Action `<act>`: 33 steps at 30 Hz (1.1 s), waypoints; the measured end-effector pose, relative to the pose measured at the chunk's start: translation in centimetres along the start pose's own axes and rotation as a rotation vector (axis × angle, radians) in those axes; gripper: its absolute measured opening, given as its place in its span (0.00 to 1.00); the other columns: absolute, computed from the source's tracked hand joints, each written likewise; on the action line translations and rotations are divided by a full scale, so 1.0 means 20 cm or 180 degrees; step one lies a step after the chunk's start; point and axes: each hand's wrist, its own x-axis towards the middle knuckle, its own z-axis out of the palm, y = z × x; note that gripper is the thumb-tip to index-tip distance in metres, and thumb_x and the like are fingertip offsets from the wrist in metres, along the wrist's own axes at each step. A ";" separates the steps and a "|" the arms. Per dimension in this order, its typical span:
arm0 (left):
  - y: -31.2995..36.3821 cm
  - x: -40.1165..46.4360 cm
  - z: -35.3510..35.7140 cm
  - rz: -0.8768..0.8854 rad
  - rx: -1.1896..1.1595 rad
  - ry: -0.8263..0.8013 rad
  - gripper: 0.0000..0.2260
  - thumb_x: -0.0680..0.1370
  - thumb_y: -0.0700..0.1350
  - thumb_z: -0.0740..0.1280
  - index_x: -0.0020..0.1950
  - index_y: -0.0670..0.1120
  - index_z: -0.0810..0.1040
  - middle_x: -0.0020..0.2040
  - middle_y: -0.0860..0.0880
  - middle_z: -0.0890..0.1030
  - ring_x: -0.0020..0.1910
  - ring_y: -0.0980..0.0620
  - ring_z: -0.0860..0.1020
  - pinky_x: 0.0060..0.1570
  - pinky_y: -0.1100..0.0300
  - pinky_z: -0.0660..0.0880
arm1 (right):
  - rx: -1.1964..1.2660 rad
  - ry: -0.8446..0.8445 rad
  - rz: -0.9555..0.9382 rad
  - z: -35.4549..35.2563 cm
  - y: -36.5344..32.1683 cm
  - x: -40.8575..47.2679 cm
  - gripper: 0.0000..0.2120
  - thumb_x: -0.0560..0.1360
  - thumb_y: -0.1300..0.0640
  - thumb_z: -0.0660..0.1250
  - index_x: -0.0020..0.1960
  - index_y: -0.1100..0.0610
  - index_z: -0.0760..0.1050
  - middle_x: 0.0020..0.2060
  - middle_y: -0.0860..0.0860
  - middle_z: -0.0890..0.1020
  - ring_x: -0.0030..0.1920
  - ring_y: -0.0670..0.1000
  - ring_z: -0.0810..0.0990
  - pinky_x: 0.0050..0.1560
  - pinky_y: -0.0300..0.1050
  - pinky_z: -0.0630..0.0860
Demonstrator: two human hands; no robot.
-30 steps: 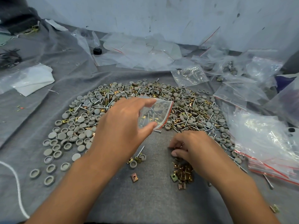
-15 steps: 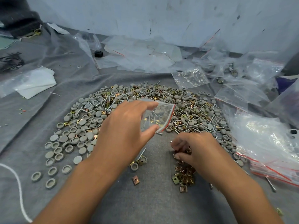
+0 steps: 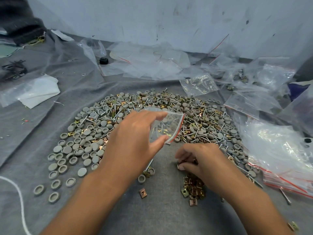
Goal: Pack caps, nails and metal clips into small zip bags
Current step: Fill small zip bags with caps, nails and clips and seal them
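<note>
zip bag (image 3: 165,127) held up in left hand (image 3: 133,145), right hand (image 3: 199,160) down at clip pile.

bag: small, clear, red strip along the open edge, pinched between left thumb and fingers above the near edge of the heap; nails and some brass-coloured pieces show through it. right hand: fingers curled, tips pinching at metal clips (image 3: 194,188) on the grey cloth (image 3: 160,214); what exactly sits between the tips cannot be told. clips: small square brass-coloured pieces, one loose pile under the right hand, too tangled to count; one single clip (image 3: 142,192) lies apart to the left. heap (image 3: 152,116) of grey round caps, nails and clips: hundreds, not countable. one stack of red-striped bags (image 3: 279,160) at right.
</note>
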 end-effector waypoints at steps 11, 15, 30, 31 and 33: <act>0.01 0.00 0.01 0.0014 0.0061 -0.0031 0.25 0.70 0.55 0.75 0.66 0.54 0.78 0.55 0.58 0.82 0.49 0.64 0.71 0.52 0.64 0.70 | 0.0578 0.1252 -0.0556 -0.08 -0.04 0.00 0.07 0.76 0.50 0.70 0.54 0.44 0.82 0.44 0.37 0.81 0.49 0.39 0.79 0.47 0.28 0.72; 0.00 0.00 0.01 0.0023 0.0061 -0.0036 0.25 0.70 0.55 0.73 0.67 0.54 0.78 0.57 0.59 0.82 0.50 0.64 0.71 0.55 0.64 0.70 | -0.0513 -0.0137 -0.0155 -0.05 0.02 0.02 0.09 0.76 0.43 0.70 0.56 0.40 0.81 0.41 0.36 0.76 0.43 0.35 0.74 0.43 0.29 0.69; 0.01 -0.01 0.00 0.0033 0.0101 0.0012 0.25 0.69 0.56 0.72 0.66 0.54 0.79 0.53 0.58 0.83 0.48 0.65 0.69 0.49 0.67 0.68 | 0.1072 0.1426 -0.0265 -0.08 -0.07 0.00 0.05 0.80 0.45 0.62 0.52 0.39 0.76 0.47 0.38 0.78 0.49 0.44 0.78 0.45 0.33 0.70; 0.01 -0.01 0.00 0.0033 0.0098 -0.0002 0.25 0.69 0.56 0.72 0.66 0.54 0.79 0.53 0.58 0.83 0.48 0.65 0.70 0.49 0.66 0.70 | 0.1169 0.1817 -0.0483 -0.08 -0.10 0.00 0.05 0.82 0.47 0.63 0.53 0.41 0.78 0.46 0.40 0.78 0.48 0.46 0.78 0.45 0.34 0.71; 0.02 -0.01 0.01 0.0037 0.0079 -0.0048 0.25 0.69 0.55 0.73 0.66 0.54 0.78 0.54 0.58 0.83 0.48 0.64 0.71 0.51 0.63 0.73 | 0.0934 0.2287 -0.0889 -0.08 -0.15 0.01 0.05 0.81 0.54 0.68 0.55 0.48 0.80 0.46 0.42 0.78 0.47 0.44 0.78 0.46 0.32 0.71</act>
